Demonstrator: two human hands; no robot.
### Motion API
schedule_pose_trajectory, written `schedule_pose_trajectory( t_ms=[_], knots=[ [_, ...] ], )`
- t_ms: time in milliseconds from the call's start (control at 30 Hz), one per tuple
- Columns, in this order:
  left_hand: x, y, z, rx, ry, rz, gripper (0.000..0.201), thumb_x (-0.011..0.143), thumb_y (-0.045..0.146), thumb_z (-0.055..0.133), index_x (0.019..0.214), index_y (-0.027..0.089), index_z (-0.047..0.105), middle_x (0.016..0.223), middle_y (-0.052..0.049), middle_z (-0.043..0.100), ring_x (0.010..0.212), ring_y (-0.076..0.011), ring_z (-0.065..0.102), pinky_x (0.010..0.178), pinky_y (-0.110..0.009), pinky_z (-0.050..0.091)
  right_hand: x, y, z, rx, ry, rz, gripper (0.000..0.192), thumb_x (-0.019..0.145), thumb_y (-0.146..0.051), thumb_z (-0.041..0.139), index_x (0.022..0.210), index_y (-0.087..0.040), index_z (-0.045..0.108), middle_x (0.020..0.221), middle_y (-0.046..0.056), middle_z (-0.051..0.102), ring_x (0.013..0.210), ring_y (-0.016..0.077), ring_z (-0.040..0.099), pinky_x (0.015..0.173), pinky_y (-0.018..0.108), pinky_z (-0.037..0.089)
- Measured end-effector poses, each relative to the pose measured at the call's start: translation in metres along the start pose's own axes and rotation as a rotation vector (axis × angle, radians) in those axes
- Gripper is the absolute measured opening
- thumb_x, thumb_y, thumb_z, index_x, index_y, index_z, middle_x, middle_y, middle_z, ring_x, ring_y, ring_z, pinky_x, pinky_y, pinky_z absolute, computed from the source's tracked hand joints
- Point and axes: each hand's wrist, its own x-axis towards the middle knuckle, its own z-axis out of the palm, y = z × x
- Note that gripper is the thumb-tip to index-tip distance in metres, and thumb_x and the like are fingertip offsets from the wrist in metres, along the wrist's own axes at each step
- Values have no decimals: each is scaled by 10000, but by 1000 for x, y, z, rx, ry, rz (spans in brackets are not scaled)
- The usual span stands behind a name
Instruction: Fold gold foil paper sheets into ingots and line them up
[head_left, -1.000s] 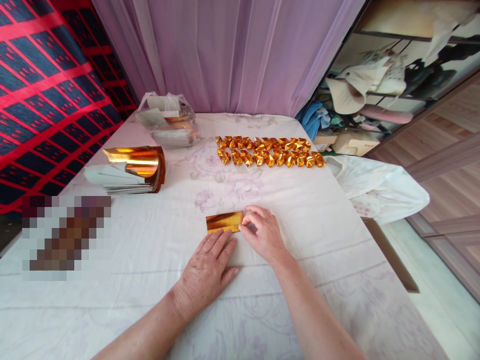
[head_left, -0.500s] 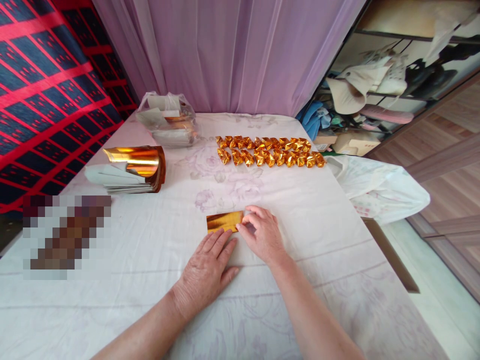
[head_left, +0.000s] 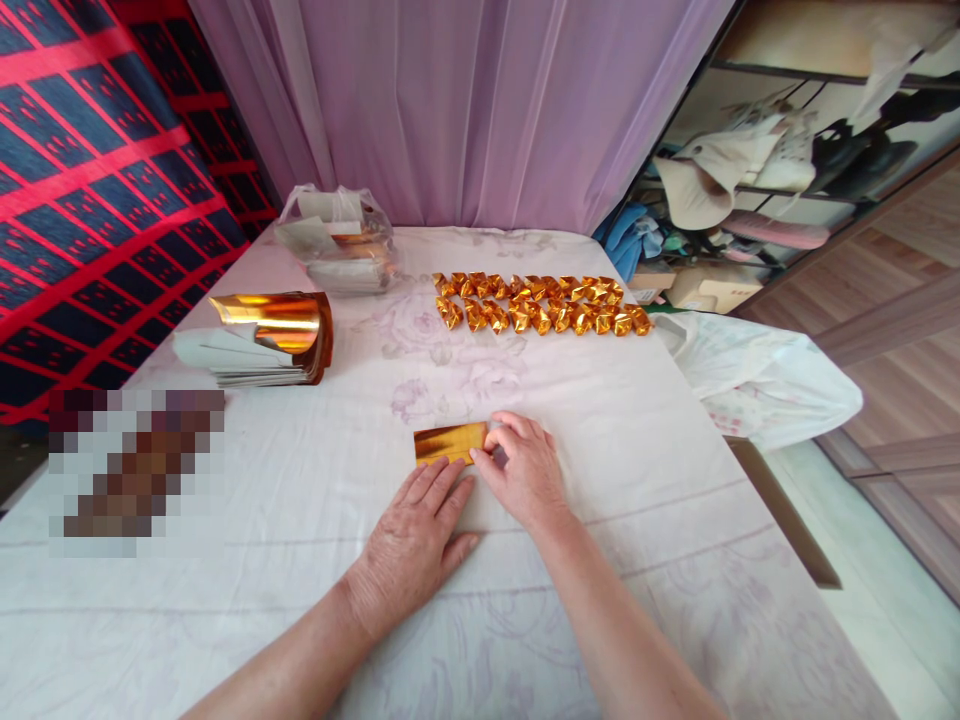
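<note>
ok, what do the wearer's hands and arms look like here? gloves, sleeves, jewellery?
Both are bare: the left hand and right hand wear no gloves, and no rings or watch show. Both forearms are uncovered to the frame edge, with no sleeve visible. No markings or straps.

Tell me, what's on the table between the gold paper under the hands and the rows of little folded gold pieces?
Nothing: between the gold paper and the folded gold pieces the head view shows only bare, flowered tablecloth.
</note>
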Motion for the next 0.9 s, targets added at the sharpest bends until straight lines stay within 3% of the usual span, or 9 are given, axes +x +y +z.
schedule_pose_trajectory(
  t_ms=[333,900],
  knots=[
    [1,0,-1,-4,-9,-5,547,947,461,503,1383,130,497,1425,-158,533,1343,-309,463,1096,-479,409,1,-4,0,-22,-9,31,157,774,-322,734,728,-234,613,1179,72,662,1080,280,595,904,431,420],
    [0,-1,3,-36,3,-18,537,957,458,485,1401,156,479,1438,-153,522,1357,-305,449,1105,-492,397,0,-4,-1,-8,5,15,147,813,-336,682,730,-239,608,1194,86,645,1100,282,583,921,442,421]
  ],
)
